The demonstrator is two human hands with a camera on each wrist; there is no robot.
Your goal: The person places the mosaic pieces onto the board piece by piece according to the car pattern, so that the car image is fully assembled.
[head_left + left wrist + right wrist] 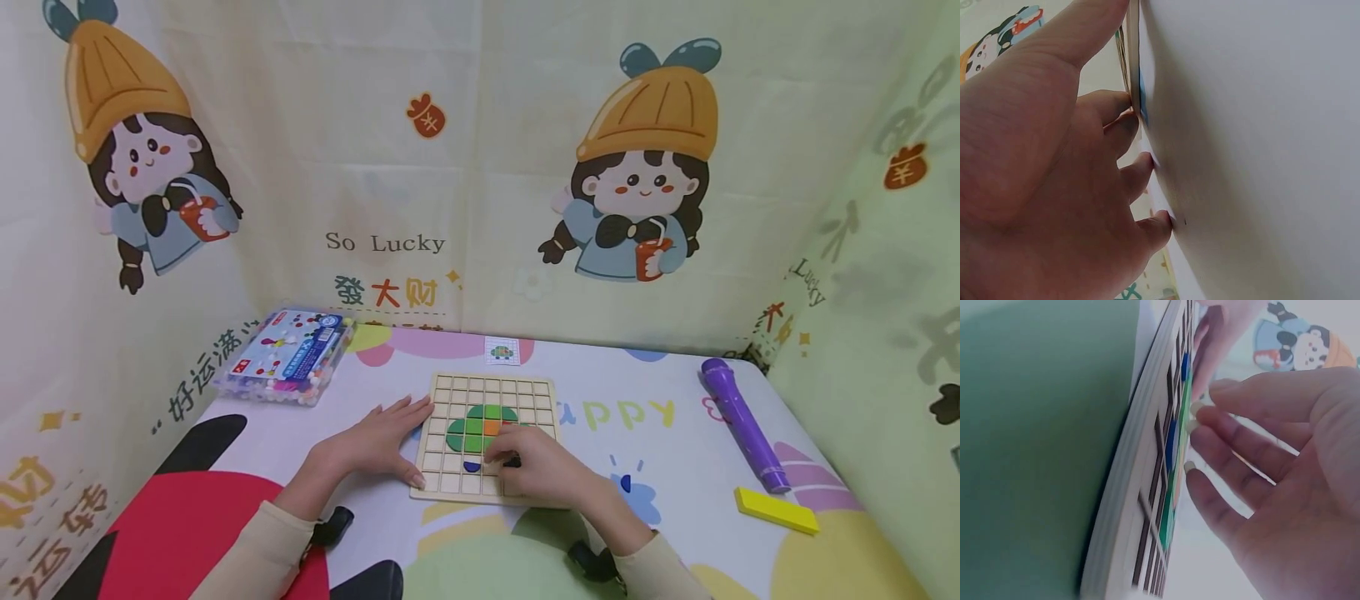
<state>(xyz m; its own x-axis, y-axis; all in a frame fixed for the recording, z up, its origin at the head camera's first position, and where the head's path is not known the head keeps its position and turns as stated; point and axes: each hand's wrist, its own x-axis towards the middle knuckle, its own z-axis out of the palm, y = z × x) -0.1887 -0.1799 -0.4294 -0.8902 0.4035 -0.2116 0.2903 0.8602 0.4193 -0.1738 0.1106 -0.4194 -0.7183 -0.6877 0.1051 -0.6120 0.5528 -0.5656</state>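
Note:
A square wooden grid board (438, 486) lies on the table, with green pieces (459, 435), an orange piece (491, 427) and dark blue pieces (472, 467) in its cells. Along the board's left side rests my left hand (367, 446), thumb and fingertips spread against the edge. In the left wrist view, that hand (1047, 162) has its thumb along the board's side. Over the board's right part, my right hand (547, 467) points its fingertips down at the pieces. The right wrist view shows this hand (1272, 481) with loosely bent fingers; no piece is visible between them.
Behind the board lies a small card (502, 351) with a similar picture. A clear plastic box (288, 358) of colourful parts stands back left. To the right are a small dark blue piece (626, 482), a purple cylinder (746, 429) with a wider head, and a yellow block (777, 511).

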